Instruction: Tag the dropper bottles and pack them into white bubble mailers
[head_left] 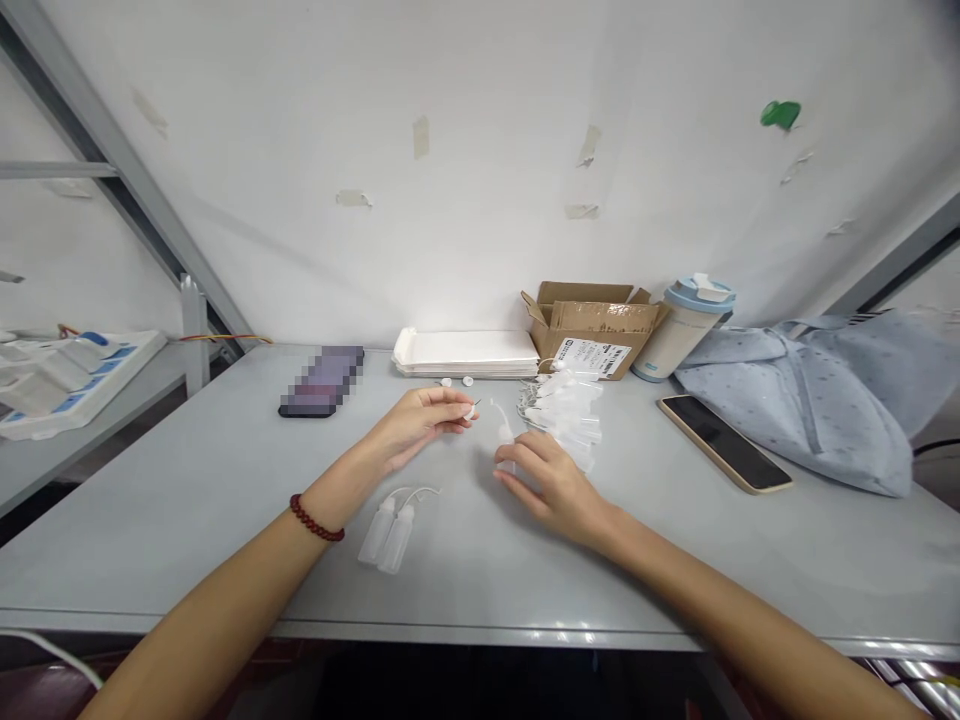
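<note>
My left hand [424, 418] is closed, pinching a small white cap [471, 411] with a thin dark pin or needle sticking out of it. To its right, my right hand [551, 482] has its fingers around a translucent squeeze bottle [505, 436], whose curved thin spout points up and left. Fingers hide most of that bottle's body. Two similar bottles [396, 538] with bent spouts lie side by side on the grey table [247, 520], below my left hand. Just beyond the left fingertips are two loose white caps [468, 381]. A pile of more bottles [570, 405] lies behind my right hand.
Against the wall stand a stack of white trays or boxes [469, 350], an opened cardboard box [600, 330] and a lidded tumbler [679, 330]. A phone [724, 443] lies beside a grey-blue cloth bag [802, 400] at right. Another phone-like device [322, 382], blurred, is at left.
</note>
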